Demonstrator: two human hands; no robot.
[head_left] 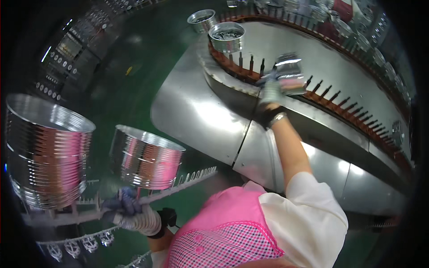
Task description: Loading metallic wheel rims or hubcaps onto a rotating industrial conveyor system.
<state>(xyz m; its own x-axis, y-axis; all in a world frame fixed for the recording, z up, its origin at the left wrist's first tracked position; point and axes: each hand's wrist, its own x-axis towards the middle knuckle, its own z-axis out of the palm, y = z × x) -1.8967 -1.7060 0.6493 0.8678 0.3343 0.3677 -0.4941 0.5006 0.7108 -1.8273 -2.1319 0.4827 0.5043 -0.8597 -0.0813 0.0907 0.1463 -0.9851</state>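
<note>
Nearest the body, the left hand is wrapping its gloved grip shut around a long toothed rack, holding it roughly level so that two ribbed metal cans are standing upright on it, open ends up; the larger-looking can is sitting at the rack's outer end. Farther out, the right hand is reaching across the curved steel conveyor housing, its grip closing on a shiny can directly over the row of upright pegs, seemingly so a peg can carry it. Beyond, another can is riding the peg line.
</note>
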